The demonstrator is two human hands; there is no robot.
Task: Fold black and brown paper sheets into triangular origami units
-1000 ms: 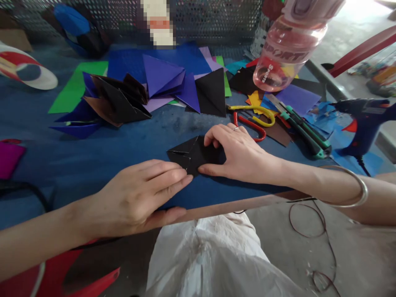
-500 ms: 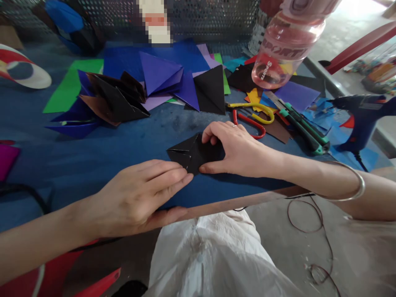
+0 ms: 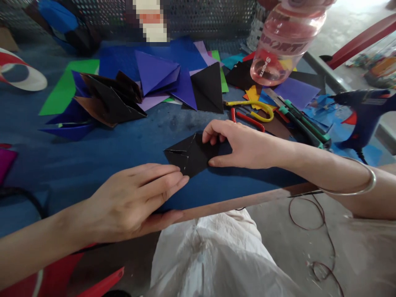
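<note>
A small piece of folded black paper (image 3: 195,154) lies on the blue tabletop in front of me, its left point layered and showing worn white creases. My left hand (image 3: 133,198) rests with fingers stretched out flat, the fingertips on the paper's lower left edge and the thumb along the table edge. At the paper's right end is my right hand (image 3: 238,142), its fingers curled at the upper edge and its thumb at the lower edge. The paper's far right part is hidden under that hand.
Folded dark paper shapes (image 3: 108,99) and purple ones (image 3: 156,72) lie behind. Yellow-and-red-handled scissors (image 3: 262,108), a green box cutter (image 3: 305,121), a glue gun (image 3: 360,115) and a pink bottle (image 3: 284,45) stand or lie to the right. A cord (image 3: 328,243) trails on the floor.
My right hand has slid slightly right along the black paper, baring more of its middle. My left hand stays at the lower left edge. The whole view has shifted a little.
</note>
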